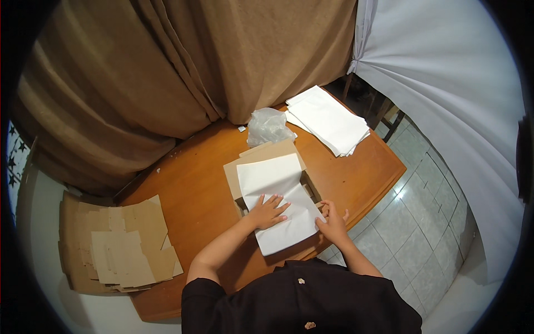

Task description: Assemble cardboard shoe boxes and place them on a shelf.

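A white sheet of paper [272, 171], creased across its middle, lies over an open cardboard box [232, 177] with its flap folded back. My left hand [269, 212] rests flat on the sheet, fingers spread, pressing it toward the box opening. At the sheet's right edge, my right hand [332, 224] pinches the paper with the thumb on top; some of its fingers are raised or partly hidden. The near end of the sheet hangs past the box toward me. Most of the box's inside is covered by the paper.
On the wooden table [203, 186], a crumpled clear plastic bag [268, 127] sits behind the box. A stack of white paper [328, 119] lies at the far right, and flattened cardboard pieces [130, 245] are piled at the left. Brown curtains [183, 61] hang along the back edge.
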{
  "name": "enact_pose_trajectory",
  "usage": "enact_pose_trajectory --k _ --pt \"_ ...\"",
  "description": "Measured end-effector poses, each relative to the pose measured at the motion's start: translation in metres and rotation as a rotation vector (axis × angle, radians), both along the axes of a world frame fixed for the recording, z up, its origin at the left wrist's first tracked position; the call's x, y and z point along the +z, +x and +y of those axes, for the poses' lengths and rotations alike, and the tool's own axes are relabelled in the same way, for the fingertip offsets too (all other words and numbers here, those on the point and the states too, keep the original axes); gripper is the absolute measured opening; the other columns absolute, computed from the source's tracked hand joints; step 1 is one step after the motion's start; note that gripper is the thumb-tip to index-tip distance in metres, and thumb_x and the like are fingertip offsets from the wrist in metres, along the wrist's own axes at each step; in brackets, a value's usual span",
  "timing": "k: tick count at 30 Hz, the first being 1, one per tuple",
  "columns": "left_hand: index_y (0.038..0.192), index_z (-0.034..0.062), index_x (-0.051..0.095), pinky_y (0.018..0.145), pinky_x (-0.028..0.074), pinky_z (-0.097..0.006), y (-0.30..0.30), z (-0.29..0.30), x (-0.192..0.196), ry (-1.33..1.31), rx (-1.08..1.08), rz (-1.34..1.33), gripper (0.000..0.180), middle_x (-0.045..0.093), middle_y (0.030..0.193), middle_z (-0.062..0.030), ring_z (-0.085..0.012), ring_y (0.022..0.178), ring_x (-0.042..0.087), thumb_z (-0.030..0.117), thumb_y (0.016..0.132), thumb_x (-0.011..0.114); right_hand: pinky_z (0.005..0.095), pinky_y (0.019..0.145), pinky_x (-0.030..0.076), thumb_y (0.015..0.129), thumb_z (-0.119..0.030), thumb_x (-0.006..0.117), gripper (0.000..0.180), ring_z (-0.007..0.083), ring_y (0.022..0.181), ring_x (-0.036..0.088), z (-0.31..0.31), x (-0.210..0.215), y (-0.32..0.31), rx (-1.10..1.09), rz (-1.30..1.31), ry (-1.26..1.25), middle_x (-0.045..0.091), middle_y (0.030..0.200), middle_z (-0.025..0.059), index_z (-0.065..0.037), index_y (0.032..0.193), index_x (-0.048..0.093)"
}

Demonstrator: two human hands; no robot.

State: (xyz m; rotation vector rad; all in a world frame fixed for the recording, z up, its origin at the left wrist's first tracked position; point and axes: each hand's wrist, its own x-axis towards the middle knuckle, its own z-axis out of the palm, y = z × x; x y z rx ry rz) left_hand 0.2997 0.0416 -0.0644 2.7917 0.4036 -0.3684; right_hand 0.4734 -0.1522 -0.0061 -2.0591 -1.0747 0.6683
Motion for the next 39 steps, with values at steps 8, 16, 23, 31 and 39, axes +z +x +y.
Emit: enact_pose_trajectory --k 8,16,23,31,39 --pt "0.119 0.0085 0.055 0.09 0.043 -0.035 0.02 0.025 -0.011 -0.382 -0.026 -0.111 0.039 0.052 0.123 -0.0173 -0.0317 0.108 0.053 0.034 0.092 0.043 0.0608 0.099 0.008 0.08 -0.025 0.062 0.044 0.017 0.094 0.056 0.01 -0.002 0.01 -0.109 0.03 0.108 0.058 0.096 0.003 -0.015 0.12 0.046" --pt "0.107 0.0048 0.06 0.084 0.044 -0.039 -0.002 0.041 -0.015 -0.406 0.21 0.247 0.034 0.06 0.105 -0.017 -0.0301 0.096 0.057 0.029 0.084 0.06 0.0568 0.1 0.008 0.08 -0.025 0.062 0.037 0.0143 0.092 0.056 0.01 -0.017 0.018 -0.102 0.141 0.109 0.058 0.096 -0.0003 -0.015 0.114 0.052" --pt "0.102 0.0062 0.063 0.081 0.045 -0.039 -0.01 0.024 0.026 -0.641 0.361 0.139 0.04 0.063 0.1 -0.0167 -0.0306 0.094 0.058 0.042 0.084 0.056 0.0474 0.099 0.017 0.078 -0.023 0.065 0.037 0.0149 0.096 0.057 0.027 -0.015 0.024 -0.106 0.109 0.129 0.059 0.099 0.0002 -0.013 0.111 0.054" --pt "0.087 0.0096 0.067 0.075 0.046 -0.039 -0.042 -0.022 0.071 -0.245 0.434 -0.12 0.022 0.064 0.095 -0.0126 -0.0307 0.09 0.059 0.03 0.08 0.061 0.0589 0.098 0.01 0.074 -0.027 0.066 0.041 0.0243 0.113 0.045 0.049 -0.003 0.026 0.084 -0.086 0.107 0.05 0.115 0.0064 -0.016 0.111 0.054" --pt "0.086 0.0114 0.065 0.087 0.031 -0.048 -0.046 -0.01 0.045 0.14 0.384 -0.515 0.014 0.056 0.106 -0.0055 -0.024 0.105 0.049 0.024 0.08 0.062 0.0579 0.099 0.01 0.073 -0.025 0.066 0.04 0.0264 0.115 0.043 0.061 -0.005 0.026 0.143 -0.075 0.145 0.051 0.115 0.0074 -0.016 0.11 0.055"
